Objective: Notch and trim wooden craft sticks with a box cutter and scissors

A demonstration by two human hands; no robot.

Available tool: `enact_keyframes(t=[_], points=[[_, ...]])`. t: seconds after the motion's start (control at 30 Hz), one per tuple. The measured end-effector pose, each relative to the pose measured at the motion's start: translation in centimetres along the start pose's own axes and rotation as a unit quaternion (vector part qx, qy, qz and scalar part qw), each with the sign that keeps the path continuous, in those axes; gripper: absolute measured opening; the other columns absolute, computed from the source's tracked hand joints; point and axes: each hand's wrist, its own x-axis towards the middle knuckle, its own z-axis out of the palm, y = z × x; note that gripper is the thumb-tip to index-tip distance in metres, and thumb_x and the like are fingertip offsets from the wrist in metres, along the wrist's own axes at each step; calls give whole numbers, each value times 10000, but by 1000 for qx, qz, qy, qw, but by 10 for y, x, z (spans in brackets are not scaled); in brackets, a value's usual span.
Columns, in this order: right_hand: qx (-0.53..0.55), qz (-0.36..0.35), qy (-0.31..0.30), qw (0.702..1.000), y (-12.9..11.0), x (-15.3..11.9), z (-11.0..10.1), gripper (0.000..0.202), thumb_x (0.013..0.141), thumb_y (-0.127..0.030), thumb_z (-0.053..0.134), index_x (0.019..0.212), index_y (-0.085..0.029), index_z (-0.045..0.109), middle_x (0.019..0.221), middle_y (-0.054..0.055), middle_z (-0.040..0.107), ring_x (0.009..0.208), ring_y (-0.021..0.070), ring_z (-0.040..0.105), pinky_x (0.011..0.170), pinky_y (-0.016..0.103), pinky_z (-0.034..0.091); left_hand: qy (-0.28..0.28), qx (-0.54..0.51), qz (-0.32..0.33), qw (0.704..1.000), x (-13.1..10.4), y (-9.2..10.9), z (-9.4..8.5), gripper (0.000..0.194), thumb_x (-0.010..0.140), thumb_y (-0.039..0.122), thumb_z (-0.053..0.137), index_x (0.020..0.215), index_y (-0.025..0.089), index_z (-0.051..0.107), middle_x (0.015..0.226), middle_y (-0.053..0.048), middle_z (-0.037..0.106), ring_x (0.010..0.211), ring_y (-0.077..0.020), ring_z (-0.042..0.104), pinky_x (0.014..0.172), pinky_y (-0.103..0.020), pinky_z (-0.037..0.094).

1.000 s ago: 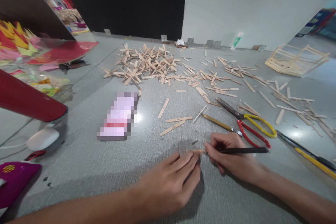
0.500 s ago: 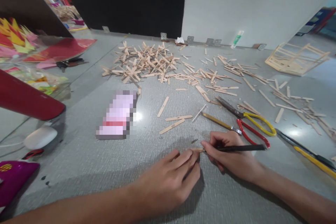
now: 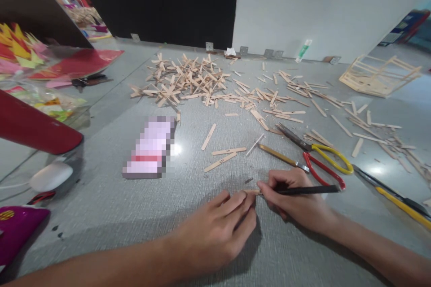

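The left hand (image 3: 226, 228) pins a small wooden stick (image 3: 252, 192); the right hand (image 3: 296, 195) grips a dark pencil-like tool (image 3: 310, 190).

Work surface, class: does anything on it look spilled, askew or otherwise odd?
The loose sticks lie strewn right of the heap, with small scraps among them, which looks untidy, perhaps spilled. The scissors have one yellow and one red handle, an odd mismatch.

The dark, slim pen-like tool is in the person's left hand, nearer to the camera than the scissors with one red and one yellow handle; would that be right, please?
Not quite: the head view shows the pen-like tool in the right hand. It is indeed nearer to the camera than the scissors.
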Motion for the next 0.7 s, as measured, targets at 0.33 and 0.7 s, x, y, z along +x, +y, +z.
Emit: enact_keyframes(t=[0.33,0.7], points=[[24,9,5,1000,3,1,-2,509,1007,-516,702,627,-230,519,472,-61,545,350,84,535,373,187,366,0,-9,-3,1000,1,-2,-2,275,1080,111,498,1174,48,749,1276,-192,785,1192,-279,694,926,-383,556],[24,15,8,1000,4,0,-1,479,1024,-462,684,640,-228,520,488,-60,566,356,80,549,374,175,368,-10,-21,-8,1000,0,-2,-1,266,1074,117,513,1197,47,738,1297,-191,775,1201,-283,686,937,-390,545]])
